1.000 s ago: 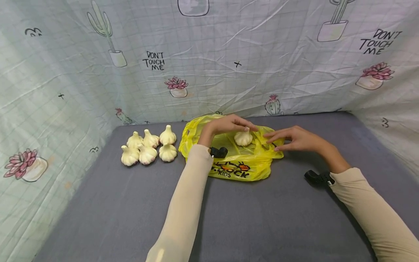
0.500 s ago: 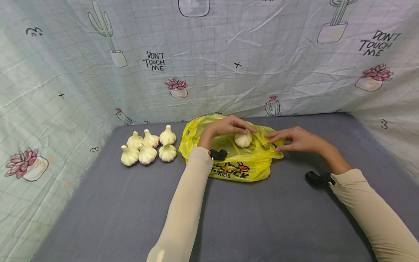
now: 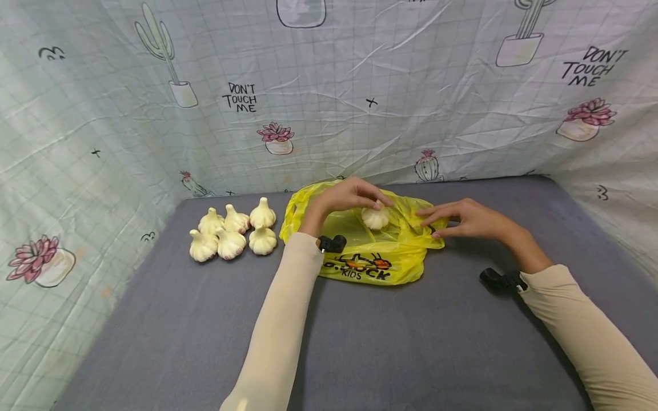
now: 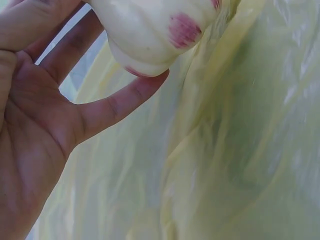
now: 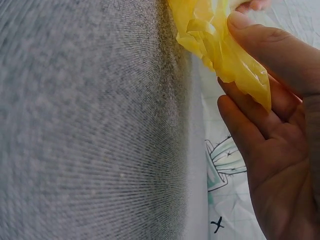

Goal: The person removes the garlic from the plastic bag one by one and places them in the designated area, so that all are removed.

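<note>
My left hand [image 3: 350,196] pinches a garlic bulb [image 3: 376,219] near its stem and holds it over the mouth of a yellow plastic bag [image 3: 385,271]. In the left wrist view the pale bulb [image 4: 150,32] shows purple-pink patches, with fingers and thumb around it and the yellow film beside it. My right hand [image 3: 470,220] grips the bag's right edge. Up close in the right wrist view, the crumpled plastic [image 5: 215,47] lies between thumb and fingers. Printed lettering covers the bag's front side.
Several garlic bulbs [image 3: 231,244] stand grouped left of the bag, on a grey table [image 3: 411,348]. A patterned cloth [image 3: 329,108] rises along the back and the sides. Black straps with small cameras [image 3: 333,244] sit on both wrists.
My left hand has shifted slightly left with the garlic bulb between its fingers. My right hand stays at the bag's edge, and the bulbs on the table have not moved.
</note>
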### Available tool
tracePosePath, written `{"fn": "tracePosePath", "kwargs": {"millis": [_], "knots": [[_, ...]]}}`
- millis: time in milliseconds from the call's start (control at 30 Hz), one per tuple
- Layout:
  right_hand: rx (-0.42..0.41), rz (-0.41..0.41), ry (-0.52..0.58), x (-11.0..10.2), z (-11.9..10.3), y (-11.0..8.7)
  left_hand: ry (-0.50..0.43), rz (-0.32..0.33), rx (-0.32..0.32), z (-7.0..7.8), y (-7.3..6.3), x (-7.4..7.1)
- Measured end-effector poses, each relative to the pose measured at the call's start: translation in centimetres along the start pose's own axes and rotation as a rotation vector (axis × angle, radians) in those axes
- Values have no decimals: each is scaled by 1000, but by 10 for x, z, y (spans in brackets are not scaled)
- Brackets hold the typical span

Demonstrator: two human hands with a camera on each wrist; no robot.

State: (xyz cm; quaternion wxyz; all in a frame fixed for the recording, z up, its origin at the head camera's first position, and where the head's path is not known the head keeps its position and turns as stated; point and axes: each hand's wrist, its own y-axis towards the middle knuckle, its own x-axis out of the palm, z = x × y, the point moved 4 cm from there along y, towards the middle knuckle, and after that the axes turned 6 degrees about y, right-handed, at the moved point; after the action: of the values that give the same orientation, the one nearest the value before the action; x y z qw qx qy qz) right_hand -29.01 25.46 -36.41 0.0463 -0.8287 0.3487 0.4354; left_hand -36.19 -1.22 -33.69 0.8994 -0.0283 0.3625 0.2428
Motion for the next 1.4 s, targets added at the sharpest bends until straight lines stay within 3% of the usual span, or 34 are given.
{"fn": "tracePosePath", "kwargs": {"millis": [300,467,967,1200,1400], "knots": [[-19,5,-10,0,-1,2,22,34,11,19,-30,-19],[-8,-1,-26,0,-1,1,89,37,8,28,-45,-27],[-1,-7,-70,2,0,-1,141,102,48,51,-98,-33],[-2,-3,-63,0,0,-2,219,175,33,62,-125,-36],[-6,-3,-70,0,0,-3,267,226,-45,70,-150,-37]]}}
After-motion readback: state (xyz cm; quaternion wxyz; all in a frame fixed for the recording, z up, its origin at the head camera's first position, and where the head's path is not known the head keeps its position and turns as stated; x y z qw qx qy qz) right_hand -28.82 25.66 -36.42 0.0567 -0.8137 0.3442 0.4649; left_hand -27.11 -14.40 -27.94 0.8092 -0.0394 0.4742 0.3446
